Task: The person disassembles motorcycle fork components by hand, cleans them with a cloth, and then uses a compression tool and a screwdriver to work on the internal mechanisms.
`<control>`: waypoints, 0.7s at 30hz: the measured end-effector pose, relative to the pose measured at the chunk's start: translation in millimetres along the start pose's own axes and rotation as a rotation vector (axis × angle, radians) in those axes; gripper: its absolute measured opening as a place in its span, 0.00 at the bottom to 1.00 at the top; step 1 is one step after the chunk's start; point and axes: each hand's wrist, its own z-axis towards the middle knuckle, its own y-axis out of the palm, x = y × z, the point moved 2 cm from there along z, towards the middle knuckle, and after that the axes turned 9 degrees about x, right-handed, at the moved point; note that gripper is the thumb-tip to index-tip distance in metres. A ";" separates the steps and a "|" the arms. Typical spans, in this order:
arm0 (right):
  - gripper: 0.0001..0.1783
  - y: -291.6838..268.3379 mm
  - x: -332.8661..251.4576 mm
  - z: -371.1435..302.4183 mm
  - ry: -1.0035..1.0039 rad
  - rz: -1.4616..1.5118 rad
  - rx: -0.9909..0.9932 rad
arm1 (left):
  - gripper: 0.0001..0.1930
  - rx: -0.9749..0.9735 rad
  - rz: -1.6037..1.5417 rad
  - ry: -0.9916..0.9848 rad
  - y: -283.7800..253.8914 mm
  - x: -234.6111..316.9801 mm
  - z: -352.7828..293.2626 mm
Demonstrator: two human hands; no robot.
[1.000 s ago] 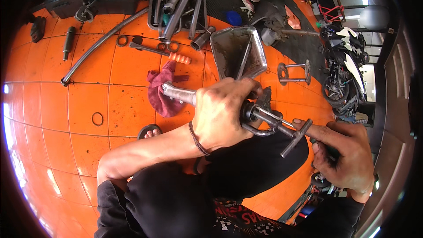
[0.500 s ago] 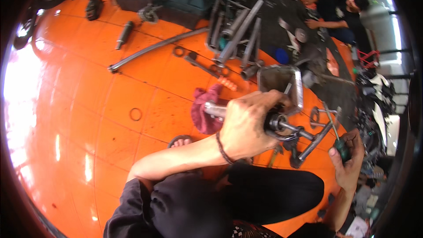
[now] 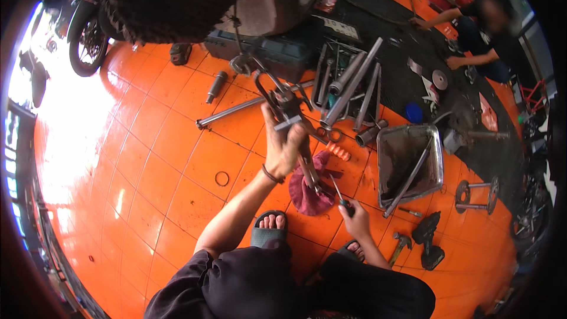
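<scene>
My left hand [image 3: 282, 145] is closed round a long metal part [image 3: 304, 162] with a tube-like body and a bracketed upper end; its exact kind I cannot make out. This part slants from upper left to lower right above the floor. Its lower end is over a crumpled dark pink cloth [image 3: 307, 201]. In my right hand [image 3: 357, 221] is a screwdriver [image 3: 345, 202] with a dark green handle. The blade points up and left, close beside the part's lower end; whether they touch I cannot tell.
A metal pan [image 3: 387, 165] with a bar across it stands right of the cloth. Nearby lie a hammer [image 3: 401, 245] and a cordless drill [image 3: 428, 239]. Several metal tubes [image 3: 354, 88] lean together beyond. Another person [image 3: 487, 35] crouches at the upper right.
My left hand has moved left with the metal part and turned it. The right hand has brought the screwdriver left to the part's lower end. My view has shifted too.
</scene>
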 end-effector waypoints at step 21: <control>0.42 15.7 32.1 -82.0 -0.219 -0.389 0.077 | 0.32 -0.024 0.280 -0.432 76.7 7.8 107.2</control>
